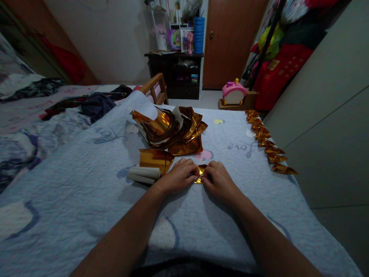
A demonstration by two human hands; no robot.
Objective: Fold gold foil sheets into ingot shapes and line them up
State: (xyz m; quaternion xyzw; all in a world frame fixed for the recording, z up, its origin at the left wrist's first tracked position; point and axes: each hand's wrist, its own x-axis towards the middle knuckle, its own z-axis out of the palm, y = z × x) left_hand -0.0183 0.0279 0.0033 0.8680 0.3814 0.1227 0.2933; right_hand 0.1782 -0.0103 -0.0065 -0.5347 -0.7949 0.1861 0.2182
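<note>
A small piece of gold foil paper [199, 180], partly folded, lies on the bed cover between my hands. The fingers of my left hand [182, 174] pinch its left side. On the right side, my right hand [219, 180] grips it with thumb and fingertips, close to the left hand. My fingers hide much of its shape. Left of my left hand lies a curled gold sheet [155, 158] beside a rolled pale-backed sheet [145, 174]. Behind them is a large curved stack of gold foil sheets [161, 125].
Along the bed's right edge runs a row of folded gold foil pieces [266, 144]. The pale blue bed cover [86, 204] lies under everything. Dark crumpled clothes [98, 107] are at the far left. A pink toy [234, 93] stands beyond the bed, before a wooden door [227, 50].
</note>
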